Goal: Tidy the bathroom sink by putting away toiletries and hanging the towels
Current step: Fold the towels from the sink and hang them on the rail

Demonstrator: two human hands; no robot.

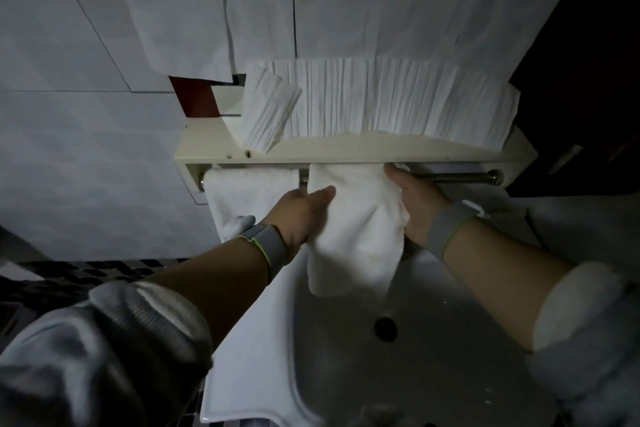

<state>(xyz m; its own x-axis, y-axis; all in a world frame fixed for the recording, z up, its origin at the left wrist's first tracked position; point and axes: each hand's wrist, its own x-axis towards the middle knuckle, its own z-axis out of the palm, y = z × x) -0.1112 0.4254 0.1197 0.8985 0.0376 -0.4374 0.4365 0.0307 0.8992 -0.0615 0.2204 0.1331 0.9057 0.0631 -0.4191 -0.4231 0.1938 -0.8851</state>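
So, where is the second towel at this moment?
In the head view the second towel hangs on the rail under the shelf, right of the first towel, between both hands, above the sink.

A dim bathroom seen from above; two bare hands hold a white towel draped over a metal rail under a cream shelf; the left hand grips its left edge, the right hand its right edge near the rail; a second towel hangs just left; a white sink lies below.
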